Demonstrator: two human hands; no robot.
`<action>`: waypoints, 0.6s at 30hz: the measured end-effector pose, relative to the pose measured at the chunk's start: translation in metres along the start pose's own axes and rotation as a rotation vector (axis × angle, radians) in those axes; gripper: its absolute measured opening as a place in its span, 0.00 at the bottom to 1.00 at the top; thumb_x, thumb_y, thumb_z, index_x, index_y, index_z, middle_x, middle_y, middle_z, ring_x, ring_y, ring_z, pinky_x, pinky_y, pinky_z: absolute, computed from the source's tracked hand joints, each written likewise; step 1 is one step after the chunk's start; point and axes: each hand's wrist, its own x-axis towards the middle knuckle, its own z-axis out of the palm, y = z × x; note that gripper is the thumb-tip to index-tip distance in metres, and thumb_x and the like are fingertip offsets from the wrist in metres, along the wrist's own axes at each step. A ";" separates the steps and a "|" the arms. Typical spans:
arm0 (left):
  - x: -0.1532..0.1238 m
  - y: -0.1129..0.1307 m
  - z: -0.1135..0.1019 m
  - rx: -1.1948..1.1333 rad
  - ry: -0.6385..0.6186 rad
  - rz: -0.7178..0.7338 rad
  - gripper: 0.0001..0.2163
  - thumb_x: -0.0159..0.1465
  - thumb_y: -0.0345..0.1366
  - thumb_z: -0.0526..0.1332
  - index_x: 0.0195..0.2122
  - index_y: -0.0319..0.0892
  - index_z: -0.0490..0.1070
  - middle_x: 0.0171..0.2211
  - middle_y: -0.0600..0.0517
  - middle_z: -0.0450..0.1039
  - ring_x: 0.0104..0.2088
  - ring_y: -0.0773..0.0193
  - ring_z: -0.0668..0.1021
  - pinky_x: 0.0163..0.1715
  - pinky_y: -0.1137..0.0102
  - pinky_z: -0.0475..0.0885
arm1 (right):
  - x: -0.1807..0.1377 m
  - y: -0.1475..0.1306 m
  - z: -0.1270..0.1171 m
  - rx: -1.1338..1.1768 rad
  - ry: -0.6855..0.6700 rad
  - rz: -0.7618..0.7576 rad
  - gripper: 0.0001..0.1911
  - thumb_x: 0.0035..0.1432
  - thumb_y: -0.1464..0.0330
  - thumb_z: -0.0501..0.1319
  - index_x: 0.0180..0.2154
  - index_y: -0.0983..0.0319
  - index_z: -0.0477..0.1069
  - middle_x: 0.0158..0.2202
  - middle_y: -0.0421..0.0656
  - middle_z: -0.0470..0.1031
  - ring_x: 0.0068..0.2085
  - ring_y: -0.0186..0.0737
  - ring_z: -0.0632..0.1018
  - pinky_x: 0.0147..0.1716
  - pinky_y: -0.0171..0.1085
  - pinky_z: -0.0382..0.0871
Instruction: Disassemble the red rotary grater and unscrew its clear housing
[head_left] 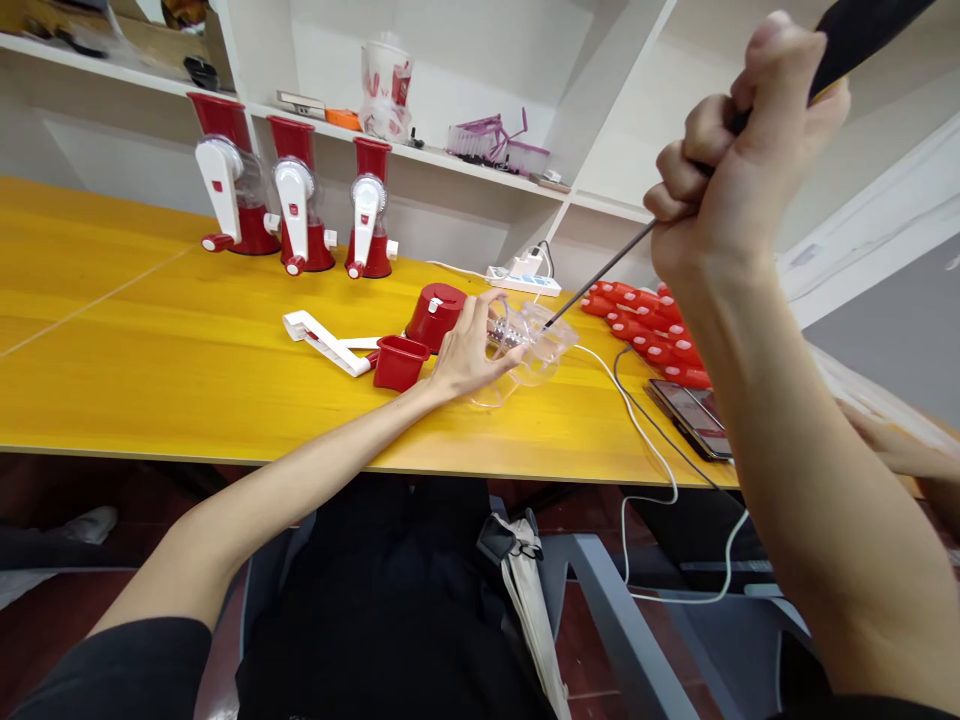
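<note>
My left hand (476,350) is closed round a clear plastic grater housing (544,350) lying on the table, with a metal grater drum (504,333) visible inside it. Raised at the upper right, my right hand (750,150) grips a screwdriver (600,275) by its black handle. The long thin shaft slants down to the left, and its tip meets the clear housing; whether it sits on a screw is too small to tell. Just left of my left hand are a red base (435,315), a red hopper (400,362) and a white crank handle (326,342).
Three assembled red-and-white rotary graters (367,215) stand along the back. A power strip (523,282), white cable (637,425), phone (694,418) and pile of red handles (649,325) lie to the right. Another person's arm (885,440) shows at the right edge.
</note>
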 end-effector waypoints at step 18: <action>0.003 0.021 -0.016 -0.056 0.014 0.042 0.37 0.59 0.72 0.51 0.65 0.59 0.61 0.43 0.49 0.71 0.40 0.55 0.76 0.44 0.54 0.74 | 0.020 0.006 -0.044 0.186 0.249 0.262 0.20 0.69 0.66 0.44 0.27 0.59 0.36 0.20 0.31 0.29 0.22 0.24 0.33 0.19 0.32 0.26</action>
